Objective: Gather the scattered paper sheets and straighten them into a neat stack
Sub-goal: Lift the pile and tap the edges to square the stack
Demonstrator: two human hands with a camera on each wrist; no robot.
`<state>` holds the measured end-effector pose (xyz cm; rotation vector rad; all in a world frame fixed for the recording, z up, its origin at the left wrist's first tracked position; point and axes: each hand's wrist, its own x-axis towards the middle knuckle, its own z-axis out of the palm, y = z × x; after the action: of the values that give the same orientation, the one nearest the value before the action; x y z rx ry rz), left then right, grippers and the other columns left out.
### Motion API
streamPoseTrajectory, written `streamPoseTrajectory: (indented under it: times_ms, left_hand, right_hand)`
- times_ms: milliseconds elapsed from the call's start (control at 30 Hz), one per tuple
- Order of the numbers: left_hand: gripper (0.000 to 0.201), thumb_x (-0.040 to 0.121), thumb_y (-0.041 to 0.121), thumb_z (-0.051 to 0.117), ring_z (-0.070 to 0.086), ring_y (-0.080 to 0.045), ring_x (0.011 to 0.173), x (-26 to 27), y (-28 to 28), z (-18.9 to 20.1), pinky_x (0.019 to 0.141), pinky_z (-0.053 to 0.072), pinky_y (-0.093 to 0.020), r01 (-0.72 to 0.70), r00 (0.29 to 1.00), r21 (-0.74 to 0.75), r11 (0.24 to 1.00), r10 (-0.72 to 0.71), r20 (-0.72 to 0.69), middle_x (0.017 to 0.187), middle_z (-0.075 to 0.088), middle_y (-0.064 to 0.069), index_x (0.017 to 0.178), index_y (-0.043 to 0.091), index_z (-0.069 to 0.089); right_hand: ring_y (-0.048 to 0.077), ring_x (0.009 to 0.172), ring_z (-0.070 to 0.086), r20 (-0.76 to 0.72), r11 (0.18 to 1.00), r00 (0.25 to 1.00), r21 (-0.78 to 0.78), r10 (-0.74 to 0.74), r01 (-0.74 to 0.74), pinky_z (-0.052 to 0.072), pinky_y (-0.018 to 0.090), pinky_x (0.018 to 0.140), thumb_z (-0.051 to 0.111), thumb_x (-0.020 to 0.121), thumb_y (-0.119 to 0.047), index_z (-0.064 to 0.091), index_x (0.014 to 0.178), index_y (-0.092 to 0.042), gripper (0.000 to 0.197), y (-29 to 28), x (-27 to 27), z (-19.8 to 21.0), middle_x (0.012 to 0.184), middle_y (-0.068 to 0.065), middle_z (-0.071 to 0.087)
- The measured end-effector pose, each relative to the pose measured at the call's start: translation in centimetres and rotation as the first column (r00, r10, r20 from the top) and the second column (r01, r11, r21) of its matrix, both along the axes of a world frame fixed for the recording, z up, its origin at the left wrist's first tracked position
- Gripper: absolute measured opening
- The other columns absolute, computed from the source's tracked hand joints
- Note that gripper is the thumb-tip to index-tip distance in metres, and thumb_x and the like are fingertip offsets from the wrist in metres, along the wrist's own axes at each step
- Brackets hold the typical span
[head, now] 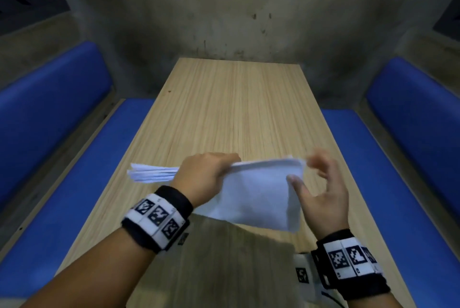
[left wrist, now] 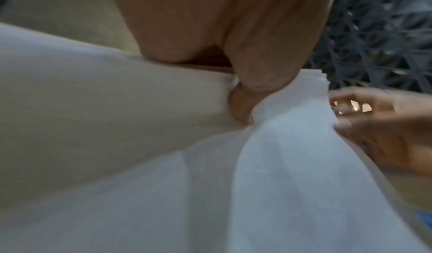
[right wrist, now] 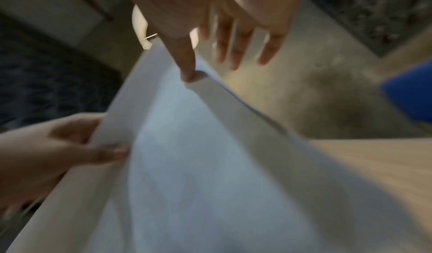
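Observation:
A stack of white paper sheets [head: 261,193] hangs in the air over the near part of the wooden table [head: 236,108]. My left hand [head: 206,173] grips the stack at its upper edge, and some sheets fan out unevenly to the left of it. In the left wrist view its fingers [left wrist: 257,72] pinch the paper [left wrist: 292,164]. My right hand [head: 321,183] is at the stack's right edge with fingers spread. In the right wrist view its thumb tip [right wrist: 189,72] touches the paper [right wrist: 210,164], and the fingers stay apart behind it.
Blue padded benches [head: 62,113] [head: 410,121] run along both long sides of the table. A stained concrete wall [head: 224,21] closes off the far end. The stack's shadow falls on the tabletop near me.

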<state>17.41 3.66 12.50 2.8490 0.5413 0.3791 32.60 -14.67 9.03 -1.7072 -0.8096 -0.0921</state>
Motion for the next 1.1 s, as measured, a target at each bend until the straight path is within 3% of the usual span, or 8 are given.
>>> streamPoseTrajectory:
  times_ms: [133,267,400,500,700,800,933,1100]
  left_hand:
    - [0.017,0.094,0.022,0.049,0.069,-0.015,0.08,-2.5,1.4,1.3,0.068,0.054,-0.036,0.025,0.934,-0.427,0.904,0.131,0.332,0.086,0.073,0.001,0.099,0.022,0.065]
    - [0.024,0.093,0.013,0.058,0.073,-0.009,0.092,-3.5,0.9,0.7,0.071,0.055,-0.02,0.144,0.849,-0.754,0.641,0.311,0.427,0.106,0.076,0.008,0.113,0.022,0.067]
    - [0.025,0.09,0.015,0.062,0.071,-0.012,0.099,-3.7,-0.1,-1.6,0.079,0.058,-0.031,0.065,0.783,-0.819,0.57,0.48,0.396,0.11,0.075,0.008,0.115,0.021,0.065]
    - [0.032,0.084,0.027,0.059,0.07,-0.014,0.1,-3.5,-0.7,-1.5,0.087,0.056,-0.047,-0.019,0.724,-0.823,0.567,0.576,0.38,0.107,0.074,0.006,0.114,0.02,0.064]
    - [0.027,0.093,0.013,0.056,0.068,-0.008,0.102,-3.4,-1.4,1.8,0.081,0.056,-0.022,0.08,0.622,-0.679,0.729,0.496,0.606,0.112,0.071,0.001,0.119,0.008,0.061]
    - [0.032,0.09,0.022,0.058,0.068,-0.01,0.104,-3.6,-1.2,-0.1,0.087,0.057,-0.034,0.057,0.669,-0.725,0.687,0.512,0.538,0.113,0.071,0.001,0.121,0.013,0.061]
    - [0.053,0.074,0.033,0.069,0.063,-0.013,0.113,-4.4,-1.8,-2.2,0.093,0.053,-0.05,0.041,0.717,-0.793,0.608,0.535,0.447,0.125,0.062,0.005,0.12,0.043,0.045]
    - [0.081,0.083,0.024,0.07,0.057,-0.015,0.12,-3.8,-0.6,1.3,0.097,0.05,-0.037,0.052,0.653,-0.534,0.844,0.375,0.658,0.128,0.052,0.007,0.14,0.051,0.019]
  right_hand:
    - [0.013,0.131,0.04,-0.549,0.994,0.833,0.033,-0.071,0.106,0.039,0.034,0.104,0.085,0.063,-0.019,0.026,0.14,-0.033,0.098,-1.0,0.9,-1.0,0.147,-0.003,0.035]
    - [0.028,0.119,0.059,-0.673,0.956,0.682,0.246,0.286,-0.158,0.047,0.045,0.1,0.067,0.081,-0.003,0.053,0.121,-0.017,0.045,0.4,-0.2,-1.8,0.12,0.005,0.067]
    - [0.029,0.113,0.062,-0.597,0.954,0.751,0.253,0.283,-0.158,0.048,0.045,0.094,0.046,0.092,0.004,0.057,0.115,-0.017,0.033,2.5,-1.4,0.0,0.112,0.006,0.069]
    - [0.028,0.107,0.064,-0.486,0.972,0.843,0.166,0.23,-0.169,0.049,0.051,0.092,0.043,0.092,0.003,0.052,0.118,-0.011,0.031,3.2,-1.6,1.5,0.113,0.01,0.067]
    - [0.017,0.103,0.065,-0.304,0.948,0.911,0.237,0.28,-0.213,0.054,0.036,0.086,0.042,0.094,0.001,0.048,0.118,-0.007,0.026,2.8,-2.2,5.8,0.111,0.003,0.066]
    - [0.022,0.104,0.064,-0.324,0.962,0.911,0.179,0.255,-0.206,0.053,0.047,0.089,0.046,0.092,-0.003,0.047,0.118,-0.008,0.026,2.6,-2.5,4.0,0.112,0.007,0.064]
    - [0.008,0.098,0.062,-0.394,0.979,0.898,0.038,0.198,-0.199,0.052,0.052,0.089,0.057,0.086,-0.004,0.038,0.122,-0.024,0.045,1.7,-3.0,1.4,0.108,-0.006,0.06]
    - [0.015,0.11,0.056,-0.139,0.979,0.971,0.074,0.196,-0.187,0.049,0.029,0.091,0.064,0.084,-0.008,0.016,0.135,-0.055,0.085,2.0,-2.1,4.6,0.119,-0.01,0.046]
